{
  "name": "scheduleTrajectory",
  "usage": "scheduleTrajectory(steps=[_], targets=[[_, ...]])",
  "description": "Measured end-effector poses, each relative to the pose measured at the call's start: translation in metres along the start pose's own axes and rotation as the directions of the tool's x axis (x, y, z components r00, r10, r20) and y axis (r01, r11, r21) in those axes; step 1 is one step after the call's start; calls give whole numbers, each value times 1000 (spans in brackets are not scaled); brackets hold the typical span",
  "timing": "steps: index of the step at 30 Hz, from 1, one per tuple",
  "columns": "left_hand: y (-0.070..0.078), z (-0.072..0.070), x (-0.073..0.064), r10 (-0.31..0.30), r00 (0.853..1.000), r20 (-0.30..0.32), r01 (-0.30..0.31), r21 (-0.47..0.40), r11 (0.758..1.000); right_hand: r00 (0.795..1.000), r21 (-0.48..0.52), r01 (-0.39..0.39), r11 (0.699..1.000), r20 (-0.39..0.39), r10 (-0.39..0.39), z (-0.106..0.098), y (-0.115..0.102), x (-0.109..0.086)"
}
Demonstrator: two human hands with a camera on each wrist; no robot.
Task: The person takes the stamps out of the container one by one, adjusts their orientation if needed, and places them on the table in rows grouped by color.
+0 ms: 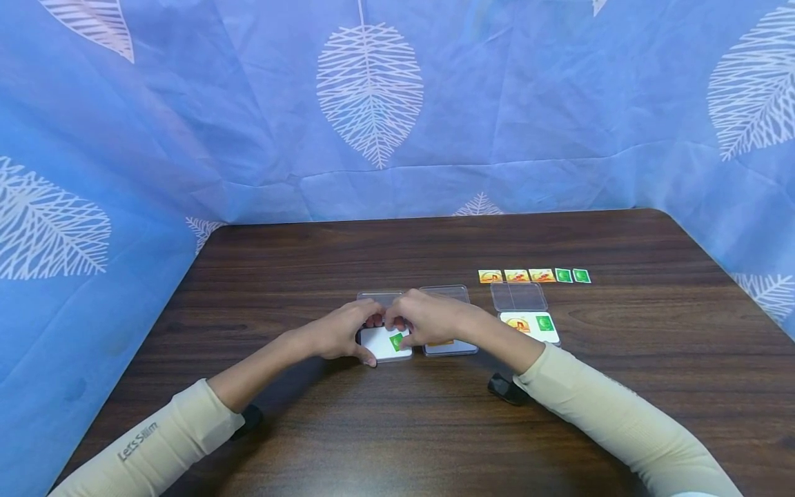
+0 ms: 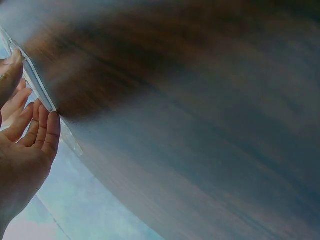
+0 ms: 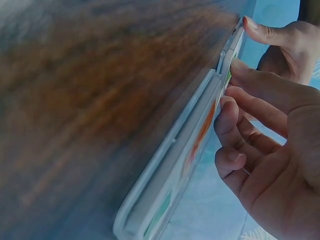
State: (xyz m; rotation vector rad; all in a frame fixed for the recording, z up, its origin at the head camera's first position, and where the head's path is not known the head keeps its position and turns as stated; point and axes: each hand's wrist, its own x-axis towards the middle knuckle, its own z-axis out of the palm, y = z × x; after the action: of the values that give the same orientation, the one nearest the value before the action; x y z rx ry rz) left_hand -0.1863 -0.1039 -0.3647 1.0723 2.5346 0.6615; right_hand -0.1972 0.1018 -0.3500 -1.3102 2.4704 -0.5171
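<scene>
Three flat clear plastic cases with hinged lids stand in a row. My left hand (image 1: pixel 341 331) holds the leftmost case (image 1: pixel 377 355), its thumb at the near edge and its fingers at the far side. A white card (image 1: pixel 375 339) lies inside that case. Over it my right hand (image 1: pixel 428 316) pinches a small green card (image 1: pixel 396 341) between thumb and fingertips, low against the white surface. In the right wrist view, the right thumb (image 3: pixel 241 69) touches the green piece. The middle case (image 1: pixel 456 348) is partly hidden under the right hand.
The right case (image 1: pixel 546 337) holds a white card with an orange-yellow picture (image 1: pixel 517 324) and a green one (image 1: pixel 544 323); its clear lid (image 1: pixel 519 297) lies back. Behind it runs a row of orange-yellow cards (image 1: pixel 516 276) and green cards (image 1: pixel 563 275). Blue cloth (image 1: pixel 261 124) surrounds the wooden table (image 1: pixel 385 428).
</scene>
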Motion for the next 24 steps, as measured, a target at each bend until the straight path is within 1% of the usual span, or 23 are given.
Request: scheduleTrajectory(steps=[7,14,18,24], targets=[[1,0,0,-14,1000,0,14,-8,1000,1000,-1,6,1000,2,-6,-1,-1,0],[2,-1,-1,1,1000,-7,-1,-6,1000,1000,-2,14,1000,1,-14,-2,-2,0],[2,-2,-2,6,1000,-8,-6,2,1000,1000,2,12,1000,2,-12,-2,-3,0],[1,-1,-2,-3,1000,-1,3,-2,1000,1000,-5,-5,1000,1,5,-1,-4,0]])
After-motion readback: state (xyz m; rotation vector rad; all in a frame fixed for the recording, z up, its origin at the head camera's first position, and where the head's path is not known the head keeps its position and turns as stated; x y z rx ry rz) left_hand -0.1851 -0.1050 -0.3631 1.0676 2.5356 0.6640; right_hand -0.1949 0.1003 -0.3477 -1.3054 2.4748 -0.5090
